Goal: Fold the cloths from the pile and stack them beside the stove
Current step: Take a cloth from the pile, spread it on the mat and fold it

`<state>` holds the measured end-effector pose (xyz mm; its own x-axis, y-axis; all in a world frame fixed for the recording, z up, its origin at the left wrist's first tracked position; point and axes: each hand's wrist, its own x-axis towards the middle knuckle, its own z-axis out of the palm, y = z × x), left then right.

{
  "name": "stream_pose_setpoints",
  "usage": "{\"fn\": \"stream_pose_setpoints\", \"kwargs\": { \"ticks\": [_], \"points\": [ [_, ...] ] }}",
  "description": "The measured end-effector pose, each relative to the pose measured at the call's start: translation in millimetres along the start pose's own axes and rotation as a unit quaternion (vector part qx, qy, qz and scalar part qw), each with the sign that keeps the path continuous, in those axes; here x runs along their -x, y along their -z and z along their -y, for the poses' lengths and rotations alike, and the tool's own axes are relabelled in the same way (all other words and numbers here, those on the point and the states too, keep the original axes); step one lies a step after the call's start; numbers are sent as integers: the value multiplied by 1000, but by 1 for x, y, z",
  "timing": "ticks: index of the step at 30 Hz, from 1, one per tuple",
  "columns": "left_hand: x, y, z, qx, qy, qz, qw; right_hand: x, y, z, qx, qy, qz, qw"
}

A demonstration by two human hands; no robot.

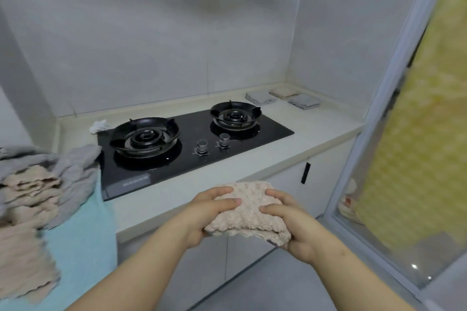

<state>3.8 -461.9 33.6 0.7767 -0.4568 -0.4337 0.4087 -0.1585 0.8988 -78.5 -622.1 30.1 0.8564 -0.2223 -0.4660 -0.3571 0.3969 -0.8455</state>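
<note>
A folded beige cloth (249, 212) is held in the air in front of the counter's front edge. My left hand (209, 212) grips its left side with the thumb on top. My right hand (290, 225) grips its right side, fingers curled over the top. At the far left lies the pile of unfolded cloths (43, 184), grey, beige and light blue, some hanging over the counter edge. To the right of the black two-burner stove (192, 144), three folded cloths lie in the back corner: grey (260, 97), beige (283, 92) and grey (303, 102).
A crumpled white rag (99, 126) sits behind the stove's left burner. Two knobs (213, 144) stand at the stove's front. Bare counter (316, 124) lies between the stove and a glass sliding door (394, 134) on the right. White cabinet doors are below.
</note>
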Motion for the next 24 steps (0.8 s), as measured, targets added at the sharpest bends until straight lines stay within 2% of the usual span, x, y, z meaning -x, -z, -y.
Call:
{"fn": "stream_pose_setpoints", "kwargs": {
  "ticks": [5,11,18,24],
  "points": [
    [-50,-83,-29,15,0,9,1000,-24,79,52,-3,12,-26,1000],
    [-132,-147,-71,-4,-19,30,999,-76,146,110,-11,28,-57,998],
    [-274,-197,-127,4,-58,67,996,-185,206,193,-8,58,-96,994],
    [-397,-218,-188,-16,-78,59,995,-292,240,267,-9,77,-107,991]
  ]
}}
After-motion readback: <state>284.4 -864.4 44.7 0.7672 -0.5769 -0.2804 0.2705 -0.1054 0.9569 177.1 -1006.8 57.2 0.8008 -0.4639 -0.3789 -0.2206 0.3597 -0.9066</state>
